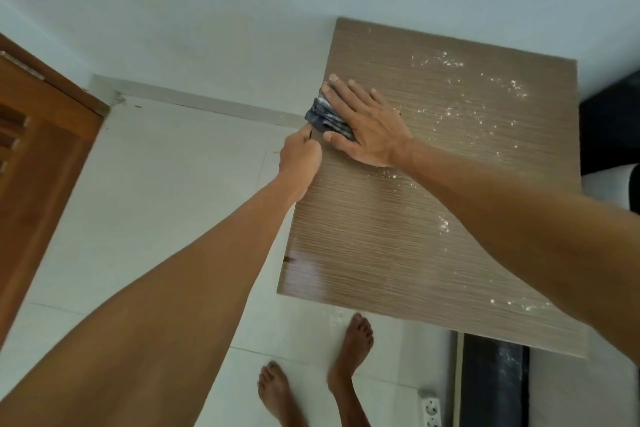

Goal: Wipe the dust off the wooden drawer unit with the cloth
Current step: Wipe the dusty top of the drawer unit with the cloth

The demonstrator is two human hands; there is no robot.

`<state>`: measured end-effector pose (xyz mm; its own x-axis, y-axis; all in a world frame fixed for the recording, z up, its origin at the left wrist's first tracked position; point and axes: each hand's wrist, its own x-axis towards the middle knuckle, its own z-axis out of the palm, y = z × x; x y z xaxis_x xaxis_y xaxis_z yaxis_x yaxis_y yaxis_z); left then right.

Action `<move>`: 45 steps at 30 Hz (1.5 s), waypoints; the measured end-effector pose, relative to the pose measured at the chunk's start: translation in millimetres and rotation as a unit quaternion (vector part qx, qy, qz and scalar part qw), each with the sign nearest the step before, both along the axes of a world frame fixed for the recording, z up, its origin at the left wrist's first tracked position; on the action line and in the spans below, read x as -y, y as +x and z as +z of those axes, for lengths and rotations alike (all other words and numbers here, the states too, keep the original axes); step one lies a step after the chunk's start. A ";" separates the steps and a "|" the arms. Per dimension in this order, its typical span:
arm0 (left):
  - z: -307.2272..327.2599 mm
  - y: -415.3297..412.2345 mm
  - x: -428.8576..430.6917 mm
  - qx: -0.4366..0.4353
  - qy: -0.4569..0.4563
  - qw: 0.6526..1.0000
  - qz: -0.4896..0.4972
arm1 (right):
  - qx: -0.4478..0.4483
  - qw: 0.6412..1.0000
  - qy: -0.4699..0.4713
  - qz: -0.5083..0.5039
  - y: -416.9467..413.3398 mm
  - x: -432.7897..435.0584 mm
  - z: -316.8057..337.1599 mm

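Note:
The wooden drawer unit (388, 239) fills the right half of the head view; I look down on its striped brown top. White dust specks lie scattered over its far right part and along its near right edge. A folded dark blue-grey cloth (323, 116) lies at the top's far left edge. My right hand (363, 121) presses flat on the cloth, fingers spread toward the wall. My left hand (300, 158) is curled just off the left edge of the top, beside the cloth; what it holds, if anything, is hidden.
A brown wooden door (38, 149) stands at the left. White floor tiles (156, 184) lie between the door and the unit, and my bare feet (353, 347) stand on them. A white power strip (429, 409) lies on the floor at the bottom right. A white wall is behind.

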<state>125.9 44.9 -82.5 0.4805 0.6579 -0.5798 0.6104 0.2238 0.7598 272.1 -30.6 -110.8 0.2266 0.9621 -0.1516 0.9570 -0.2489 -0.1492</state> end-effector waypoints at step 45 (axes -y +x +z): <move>52.1 -89.5 80.7 -0.084 0.150 0.980 -0.101 | -0.016 0.984 -0.036 0.173 -173.8 172.2 43.3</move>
<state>36.3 -35.9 -30.4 0.5338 0.7119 -0.4563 0.7410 -0.1338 0.6581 98.4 -202.8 -67.5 -0.1183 0.9673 -0.2243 0.9814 0.0795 -0.1746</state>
